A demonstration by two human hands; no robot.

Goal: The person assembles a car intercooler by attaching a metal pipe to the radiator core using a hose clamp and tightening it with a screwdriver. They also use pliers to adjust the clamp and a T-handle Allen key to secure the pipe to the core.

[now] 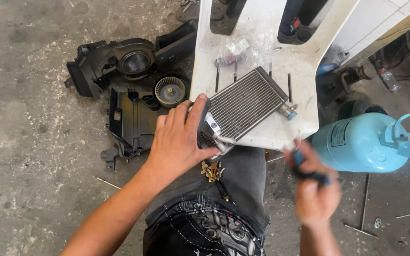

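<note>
A small finned metal heat-exchanger core (245, 103) lies on the seat of a white plastic chair (300, 61). My left hand (181, 137) grips its near end, fingers wrapped over the end block. To the right and lower, my right hand (314, 189) is blurred and closed around a small dark tool with a blue handle (309, 170), apart from the core. A short pipe stub with a blue cap (289, 112) sticks out of the core's right side.
Black plastic blower housing parts (124, 90) and a round fan wheel (170, 91) lie on the concrete floor at left. A light blue gas cylinder (366, 142) lies at right. A clear plastic bag with small parts (243, 51) rests on the chair. Keys (212, 170) hang at my waist.
</note>
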